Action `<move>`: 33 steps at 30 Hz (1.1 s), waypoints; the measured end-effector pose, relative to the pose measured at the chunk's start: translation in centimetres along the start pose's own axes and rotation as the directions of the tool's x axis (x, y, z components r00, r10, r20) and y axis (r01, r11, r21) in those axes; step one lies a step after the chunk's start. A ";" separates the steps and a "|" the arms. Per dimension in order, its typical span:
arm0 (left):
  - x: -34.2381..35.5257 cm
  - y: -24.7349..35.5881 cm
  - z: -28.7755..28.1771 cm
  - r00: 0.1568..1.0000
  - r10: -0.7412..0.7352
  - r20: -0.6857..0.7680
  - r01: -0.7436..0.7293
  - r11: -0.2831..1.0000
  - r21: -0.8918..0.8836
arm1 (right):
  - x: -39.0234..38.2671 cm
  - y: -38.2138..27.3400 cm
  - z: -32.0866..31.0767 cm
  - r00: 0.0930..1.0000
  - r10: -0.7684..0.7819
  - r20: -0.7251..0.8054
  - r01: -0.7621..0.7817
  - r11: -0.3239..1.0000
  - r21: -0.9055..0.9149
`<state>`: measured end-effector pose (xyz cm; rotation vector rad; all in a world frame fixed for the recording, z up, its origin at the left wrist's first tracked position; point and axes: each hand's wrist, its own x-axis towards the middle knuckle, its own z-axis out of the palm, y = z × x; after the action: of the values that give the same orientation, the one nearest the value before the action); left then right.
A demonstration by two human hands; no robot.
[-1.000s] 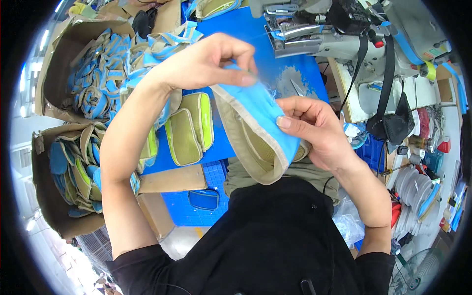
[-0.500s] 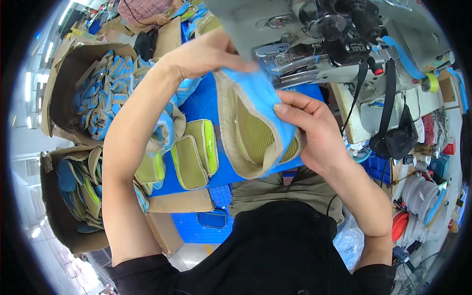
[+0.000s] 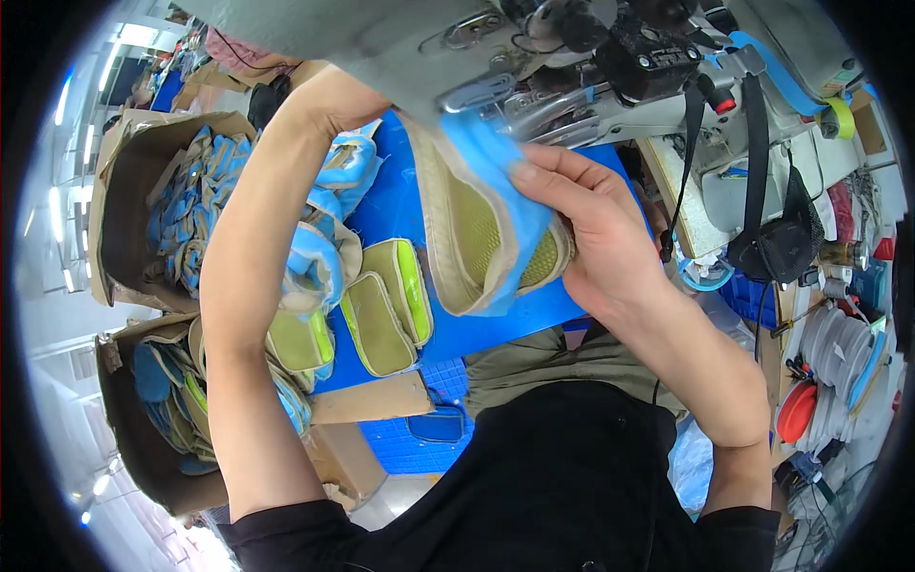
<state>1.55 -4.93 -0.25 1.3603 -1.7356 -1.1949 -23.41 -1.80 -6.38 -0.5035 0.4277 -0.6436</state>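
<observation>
Pinching the blue-and-tan pouch (image 3: 515, 212) by its blue side, your right hand (image 3: 599, 208) has thumb and fingers closed. Your left hand (image 3: 357, 97) is mostly hidden behind the sewing machine (image 3: 591, 65); I cannot tell its grip. The pouch is over the blue table (image 3: 396, 191), right of two green pouches (image 3: 378, 326).

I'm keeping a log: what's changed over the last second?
The blue-and-beige piece moved forward toward the sewing machine, which now hides most of the left hand. The right hand keeps its pinch; the two overlapping green pouches stayed put.
</observation>
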 end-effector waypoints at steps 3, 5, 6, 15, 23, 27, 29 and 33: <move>0.4 0.0 -0.2 1.000 0.005 0.003 -0.005 1.000 0.021 | 0.2 0.4 0.2 0.997 -0.052 -0.051 0.053 0.999 0.012; 0.6 0.1 -0.4 1.000 0.008 0.006 -0.008 0.999 0.032 | 0.3 0.6 0.3 0.994 -0.076 -0.080 0.077 0.997 0.013; 0.7 0.0 -0.5 1.000 0.013 0.005 -0.013 0.999 0.037 | 0.3 0.6 0.3 0.993 -0.077 -0.087 0.078 0.997 0.011; 0.1 -1.5 -1.1 0.874 0.239 -0.423 -0.125 0.952 0.280 | 0.2 0.7 0.6 0.992 -0.070 -0.101 0.070 0.998 -0.010; -7.6 0.1 13.6 0.679 -0.286 -0.677 -0.091 0.882 -0.463 | 0.0 0.1 -1.2 0.993 -0.110 0.036 0.115 0.965 -0.236; -7.3 0.4 14.6 0.763 -0.414 -0.496 -0.032 0.742 -0.670 | -0.9 -0.2 -2.1 0.990 -0.108 0.094 0.134 0.925 -0.354; -7.3 -0.3 13.6 0.783 -0.482 -0.394 -0.017 0.616 -0.788 | -1.6 -0.4 -2.3 0.990 -0.081 0.114 0.119 0.919 -0.376; -8.3 1.3 12.9 0.823 -0.555 -0.123 0.054 0.292 -0.955 | -2.0 0.0 -2.7 0.982 -0.122 0.146 0.169 0.911 -0.375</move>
<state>-7.97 6.65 -3.69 1.0575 -0.1929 -1.5503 -26.25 -1.33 -8.05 -0.9539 0.4074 -0.6714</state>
